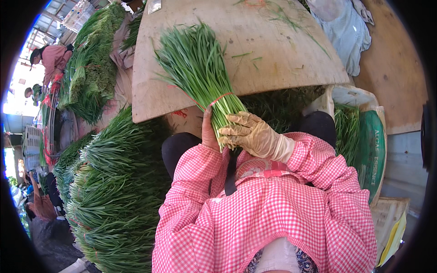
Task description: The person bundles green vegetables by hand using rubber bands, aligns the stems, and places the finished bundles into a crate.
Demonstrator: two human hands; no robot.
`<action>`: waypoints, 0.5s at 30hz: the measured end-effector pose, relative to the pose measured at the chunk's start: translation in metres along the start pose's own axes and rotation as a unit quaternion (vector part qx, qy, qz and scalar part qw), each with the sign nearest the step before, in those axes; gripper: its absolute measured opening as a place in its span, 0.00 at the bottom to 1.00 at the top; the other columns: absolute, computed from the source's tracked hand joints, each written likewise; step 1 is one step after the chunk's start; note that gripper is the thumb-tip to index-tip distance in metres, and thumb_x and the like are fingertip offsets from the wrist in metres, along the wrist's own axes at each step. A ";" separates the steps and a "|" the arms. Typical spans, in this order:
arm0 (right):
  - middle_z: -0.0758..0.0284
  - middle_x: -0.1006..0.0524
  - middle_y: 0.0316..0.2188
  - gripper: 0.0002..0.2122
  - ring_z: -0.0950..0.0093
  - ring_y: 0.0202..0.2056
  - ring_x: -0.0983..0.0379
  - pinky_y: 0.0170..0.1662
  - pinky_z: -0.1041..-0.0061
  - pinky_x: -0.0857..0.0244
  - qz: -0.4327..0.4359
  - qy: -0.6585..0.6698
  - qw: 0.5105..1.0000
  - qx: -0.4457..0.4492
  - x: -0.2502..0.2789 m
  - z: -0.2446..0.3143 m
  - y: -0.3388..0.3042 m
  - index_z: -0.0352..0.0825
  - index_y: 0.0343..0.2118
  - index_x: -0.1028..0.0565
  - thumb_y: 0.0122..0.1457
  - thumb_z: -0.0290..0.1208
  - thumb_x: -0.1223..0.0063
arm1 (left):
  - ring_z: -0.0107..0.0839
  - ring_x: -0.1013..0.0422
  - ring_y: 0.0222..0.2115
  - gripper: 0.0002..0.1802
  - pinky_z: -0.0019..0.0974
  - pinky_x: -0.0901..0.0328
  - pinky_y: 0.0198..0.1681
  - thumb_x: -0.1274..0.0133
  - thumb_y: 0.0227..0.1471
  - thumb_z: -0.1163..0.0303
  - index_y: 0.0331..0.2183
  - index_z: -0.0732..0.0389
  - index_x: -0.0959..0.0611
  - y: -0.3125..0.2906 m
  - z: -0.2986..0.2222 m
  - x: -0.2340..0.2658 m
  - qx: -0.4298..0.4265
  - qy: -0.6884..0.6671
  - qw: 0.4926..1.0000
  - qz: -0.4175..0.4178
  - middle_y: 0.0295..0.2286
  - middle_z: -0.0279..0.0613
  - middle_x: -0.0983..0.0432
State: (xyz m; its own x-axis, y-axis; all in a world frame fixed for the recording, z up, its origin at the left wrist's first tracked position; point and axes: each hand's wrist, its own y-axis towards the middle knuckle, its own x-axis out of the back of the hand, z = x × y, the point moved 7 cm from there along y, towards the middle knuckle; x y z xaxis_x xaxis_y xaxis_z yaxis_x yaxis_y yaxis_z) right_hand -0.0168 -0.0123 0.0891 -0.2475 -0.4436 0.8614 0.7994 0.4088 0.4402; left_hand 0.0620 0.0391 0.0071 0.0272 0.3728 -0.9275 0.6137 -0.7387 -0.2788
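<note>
1. Far left: one co-worker [53, 61] in a pinkish top and dark cap is seen in the upper left; a second person [41, 202] is partly seen at the lower-left edge. Red strands [48, 132] are hung between them.
2. Upper left: a tall green heap [88, 59] is piled up.
3. Lower left: a large stack of green bunches [109, 195] is layered, leaf tips mostly pointed right.
4. Upper centre: a wooden board [282, 59] is set above the lap, lower edge curved by the lens.
5. Centre: the green bunch [200, 68] is held at a tilt, leaves fanned to the upper left over the board, stem ends pointed down. Stems are crossed by a red tie [222, 97]; a red strand is trailed off to its left. Contact with the board can't be confirmed.
6. The left hand [210, 129], bare, is closed around the stems from the left, thumb up near the tie; fingers are mostly hidden behind.
7. The right hand [248, 135], tan-gloved, is curled over the stem front near the ends, fingers bent; thumb is not made out.
8. Upper right: a pale blue cloth [343, 38] is draped by the board edge.
9. Right: loose greens [346, 136] are held in a white container [353, 96], beside a green panel [369, 150].
</note>
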 end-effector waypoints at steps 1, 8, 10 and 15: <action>0.78 0.34 0.50 0.20 0.71 0.55 0.43 0.58 0.65 0.51 0.002 -0.005 1.000 0.006 0.002 0.005 -0.003 0.53 0.46 0.29 0.47 0.32 0.49 | 0.42 0.28 0.36 0.31 0.43 0.30 0.39 0.52 0.49 0.48 0.47 0.61 0.30 -0.001 -0.004 0.000 -0.025 0.032 0.999 -0.014 0.39 0.48 0.28; 0.75 0.25 0.34 0.12 0.69 0.47 0.33 0.50 0.67 0.39 0.032 0.119 0.992 0.001 0.032 0.002 -0.041 0.44 0.30 0.25 0.39 0.23 0.48 | 0.40 0.31 0.42 0.27 0.46 0.35 0.46 0.52 0.49 0.50 0.46 0.58 0.28 0.004 -0.014 0.007 -0.092 -0.025 0.994 0.048 0.42 0.43 0.29; 0.71 0.24 0.27 0.11 0.68 0.39 0.29 0.41 0.72 0.33 -0.035 0.168 0.985 -0.008 0.040 -0.016 -0.040 0.40 0.23 0.26 0.34 0.16 0.52 | 0.42 0.33 0.45 0.26 0.49 0.38 0.49 0.54 0.51 0.51 0.48 0.56 0.29 0.004 -0.015 0.004 -0.073 -0.047 0.993 0.085 0.44 0.44 0.30; 0.69 0.26 0.23 0.09 0.68 0.35 0.29 0.39 0.74 0.34 -0.030 0.188 0.965 -0.181 0.045 -0.039 -0.049 0.37 0.19 0.28 0.35 0.14 0.53 | 0.41 0.32 0.43 0.26 0.48 0.36 0.47 0.53 0.50 0.50 0.47 0.55 0.28 0.009 -0.018 0.008 -0.129 -0.024 0.990 0.048 0.43 0.42 0.29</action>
State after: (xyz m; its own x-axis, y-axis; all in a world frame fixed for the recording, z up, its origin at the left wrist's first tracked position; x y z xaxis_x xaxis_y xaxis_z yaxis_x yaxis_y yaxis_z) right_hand -0.0457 -0.0833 0.0960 -0.1378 -0.7433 0.6547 0.9456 0.0979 0.3101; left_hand 0.0815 0.0456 0.0016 0.0611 0.2769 -0.9590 0.7915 -0.5987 -0.1225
